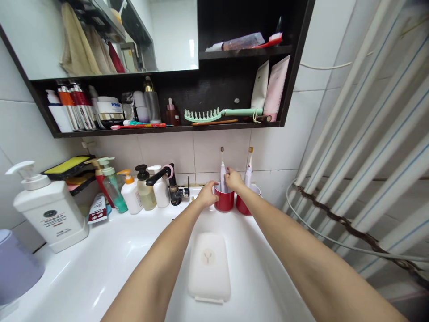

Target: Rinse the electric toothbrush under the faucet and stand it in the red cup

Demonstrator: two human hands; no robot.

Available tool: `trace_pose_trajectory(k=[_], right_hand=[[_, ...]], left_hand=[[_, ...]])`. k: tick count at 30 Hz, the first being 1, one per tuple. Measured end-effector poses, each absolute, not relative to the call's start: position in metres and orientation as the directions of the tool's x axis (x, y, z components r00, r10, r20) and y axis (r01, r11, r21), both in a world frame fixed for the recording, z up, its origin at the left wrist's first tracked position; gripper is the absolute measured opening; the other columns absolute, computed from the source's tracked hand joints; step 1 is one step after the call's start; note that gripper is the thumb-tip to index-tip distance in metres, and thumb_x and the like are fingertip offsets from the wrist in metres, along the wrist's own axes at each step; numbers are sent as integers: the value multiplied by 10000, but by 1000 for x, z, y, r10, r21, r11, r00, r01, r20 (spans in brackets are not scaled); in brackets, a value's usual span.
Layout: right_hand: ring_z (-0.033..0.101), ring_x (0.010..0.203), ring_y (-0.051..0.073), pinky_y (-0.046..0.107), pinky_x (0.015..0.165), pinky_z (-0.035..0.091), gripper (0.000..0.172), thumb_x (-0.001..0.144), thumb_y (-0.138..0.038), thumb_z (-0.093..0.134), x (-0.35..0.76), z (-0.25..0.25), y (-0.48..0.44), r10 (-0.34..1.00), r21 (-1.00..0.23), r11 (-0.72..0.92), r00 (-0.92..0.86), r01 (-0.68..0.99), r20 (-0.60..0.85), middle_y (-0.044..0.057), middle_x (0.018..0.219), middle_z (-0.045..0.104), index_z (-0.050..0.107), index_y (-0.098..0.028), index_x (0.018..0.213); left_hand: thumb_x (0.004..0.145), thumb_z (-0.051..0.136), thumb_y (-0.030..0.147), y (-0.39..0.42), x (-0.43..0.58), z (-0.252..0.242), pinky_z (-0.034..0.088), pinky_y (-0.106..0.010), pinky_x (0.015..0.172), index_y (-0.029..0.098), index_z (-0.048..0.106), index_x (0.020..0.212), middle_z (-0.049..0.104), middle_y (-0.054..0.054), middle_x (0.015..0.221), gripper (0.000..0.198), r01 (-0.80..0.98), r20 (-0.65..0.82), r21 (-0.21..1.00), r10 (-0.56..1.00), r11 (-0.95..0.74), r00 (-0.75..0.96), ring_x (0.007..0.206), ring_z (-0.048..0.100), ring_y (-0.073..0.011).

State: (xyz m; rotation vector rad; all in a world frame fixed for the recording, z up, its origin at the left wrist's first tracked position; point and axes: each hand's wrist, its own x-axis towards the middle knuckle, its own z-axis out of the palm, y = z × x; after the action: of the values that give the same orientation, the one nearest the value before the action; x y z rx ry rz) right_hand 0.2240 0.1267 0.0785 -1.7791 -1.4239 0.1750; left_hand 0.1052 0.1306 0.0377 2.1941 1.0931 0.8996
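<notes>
At the back of the sink, my left hand (208,195) grips the left side of a red cup (224,202). An electric toothbrush (223,172) with a pale lilac handle stands upright in that cup. My right hand (233,180) has its fingers closed around the toothbrush handle. Just to the right is a second red cup (243,207), partly hidden by my right forearm. It holds another pale electric toothbrush (248,172). Below my hands, a white lidded box (209,268) lies in the basin.
A black faucet (172,185) stands left of the cups, beside several pump bottles (145,190). A dark shelf (214,71) overhangs them, carrying a green hairbrush (204,116) and cosmetics. White pipes (362,112) rise on the right. A large white pump bottle (52,214) stands at left.
</notes>
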Motion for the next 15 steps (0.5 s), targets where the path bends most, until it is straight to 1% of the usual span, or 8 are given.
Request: trace_pose_trajectory(k=[3,5,6,7,9,11,13,15], right_hand=[[476,857,140,340,726,394,262,755,-261,374,219,81,106,828,-709,17,388,705,405,54,1005,471,433,-157,988],[466,880,147,318,760,368,269,762,-230,343,214,74,84,813,-733,56,396,678,428,63,975,494,428,-164,1009],[469,876,149,292,766,360,288,758,-206,323,211,67,72,811,-745,78,392,663,434,65,925,519,422,-168,1025],[489,829,151,281,741,369,315,740,-193,327,208,60,59,817,-759,95,385,645,430,56,842,543,414,-166,1041],[514,633,139,264,621,404,401,690,-181,358,200,46,34,840,-790,129,357,600,408,0,606,529,372,-153,1090],[464,477,111,237,516,402,503,665,-170,353,192,41,10,858,-816,179,319,549,402,-54,470,439,270,-139,1159],[408,417,85,207,461,383,580,667,-169,324,183,51,-13,861,-832,244,283,499,423,-78,453,383,122,-155,1210],[376,411,66,182,436,365,621,679,-180,305,174,73,-36,850,-842,347,241,413,468,-82,486,371,-3,-211,1218]], left_hand=[[498,476,77,122,99,43,353,-228,729,163,432,968,454,-52,1027,480,436,373,749,861,-499,345,901,429,-134],[518,483,104,113,93,47,363,-230,691,162,438,956,472,-54,981,444,406,366,805,900,-433,236,831,457,-123],[528,485,118,106,91,48,367,-229,666,155,446,941,492,-50,917,417,383,349,839,922,-386,166,768,470,-112],[538,481,126,98,88,50,368,-224,633,147,449,934,506,-37,828,398,344,323,876,941,-338,102,691,473,-98],[552,456,112,77,83,54,356,-205,544,138,420,978,476,16,630,428,198,260,944,965,-263,43,532,433,-66],[546,429,76,51,79,62,315,-181,461,155,310,1092,404,68,513,564,-18,234,972,965,-233,115,425,362,-43],[535,426,58,21,77,76,277,-165,421,195,153,1173,374,93,486,707,-239,278,946,926,-219,254,383,317,-29],[544,443,74,-8,74,96,274,-161,422,233,64,1193,386,94,505,769,-402,352,895,858,-191,375,388,322,-23]])
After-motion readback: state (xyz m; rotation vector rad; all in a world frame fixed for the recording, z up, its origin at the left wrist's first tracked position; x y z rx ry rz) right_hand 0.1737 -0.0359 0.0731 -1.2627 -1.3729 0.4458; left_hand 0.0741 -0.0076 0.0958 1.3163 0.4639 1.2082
